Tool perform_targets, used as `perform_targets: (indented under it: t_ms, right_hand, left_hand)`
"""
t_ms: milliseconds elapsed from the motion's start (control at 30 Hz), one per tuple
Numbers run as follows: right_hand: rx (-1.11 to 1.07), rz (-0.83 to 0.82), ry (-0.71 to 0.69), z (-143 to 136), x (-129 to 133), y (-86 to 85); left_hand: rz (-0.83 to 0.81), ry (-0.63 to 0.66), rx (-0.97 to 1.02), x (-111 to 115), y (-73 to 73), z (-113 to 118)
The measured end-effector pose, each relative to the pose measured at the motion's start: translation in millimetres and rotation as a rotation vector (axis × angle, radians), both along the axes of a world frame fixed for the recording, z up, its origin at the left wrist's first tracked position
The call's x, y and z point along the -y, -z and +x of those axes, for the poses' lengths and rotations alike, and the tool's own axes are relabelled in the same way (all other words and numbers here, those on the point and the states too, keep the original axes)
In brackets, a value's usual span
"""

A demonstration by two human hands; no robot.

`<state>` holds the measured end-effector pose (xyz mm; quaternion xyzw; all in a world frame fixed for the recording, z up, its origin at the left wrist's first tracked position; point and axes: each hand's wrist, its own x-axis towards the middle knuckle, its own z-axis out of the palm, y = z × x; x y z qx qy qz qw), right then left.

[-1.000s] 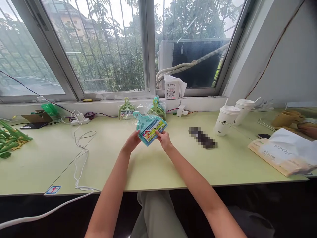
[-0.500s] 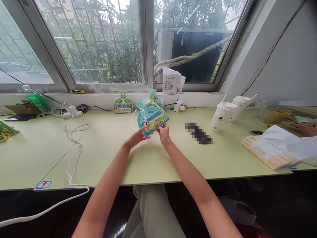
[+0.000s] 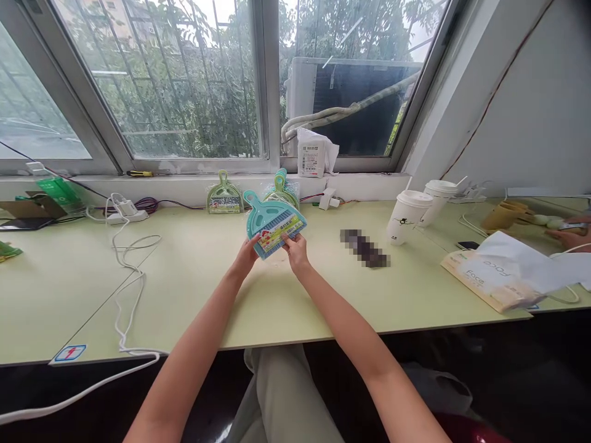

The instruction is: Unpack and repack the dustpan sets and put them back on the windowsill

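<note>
Behind teal dustpan (image 3: pixel 272 216), green dustpan (image 3: pixel 282 195) partly hidden

The pale green bench (image 3: pixel 184 289) has two white cups (image 3: pixel 409 216) on it; a tissue pack (image 3: pixel 484 277); a white cord (image 3: pixel 130 307); green dustpans (image 3: pixel 224 202) stand at the back.

"Where can a hand pass on the left?"
"I see bare table (image 3: pixel 189 274) between the left hand (image 3: pixel 244 258) and the white cable (image 3: pixel 138 352); its loops obstruct farther left."
"Right side?"
"I have a gap between the right hand (image 3: pixel 296 251) and the blurred dark object (image 3: pixel 364 248). Beyond stand two cups (image 3: pixel 409 218)."
"Straight ahead?"
"Blocked, from my view: the blue dustpan (image 3: pixel 268 216), with the dustpan stack (image 3: pixel 281 187) behind."
</note>
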<state>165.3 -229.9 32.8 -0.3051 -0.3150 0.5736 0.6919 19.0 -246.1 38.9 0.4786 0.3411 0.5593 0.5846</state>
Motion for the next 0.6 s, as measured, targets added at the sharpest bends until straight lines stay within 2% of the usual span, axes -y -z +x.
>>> perform_targets:
  t_ms: [67,167,467,600]
  right_hand:
    - [0.018,0.015,-0.03,-1.8,0.6,1.3]
    - [0.019,0.01,-0.043,-4.7,2.8,3.0]
    - [-0.008,-0.035,0.006,-10.5,10.5,1.6]
    - [-0.026,-0.045,-0.06,-10.1,8.2,0.4]
  left_hand:
    - [0.02,-0.031,-0.022,-0.3,-0.4,-4.3]
    - [0.042,-0.008,-0.066,3.8,-3.0,-8.4]
    - [0.006,-0.052,-0.06,0.0,-0.7,-10.6]
    - [-0.013,-0.084,-0.054,-2.0,0.7,-12.4]
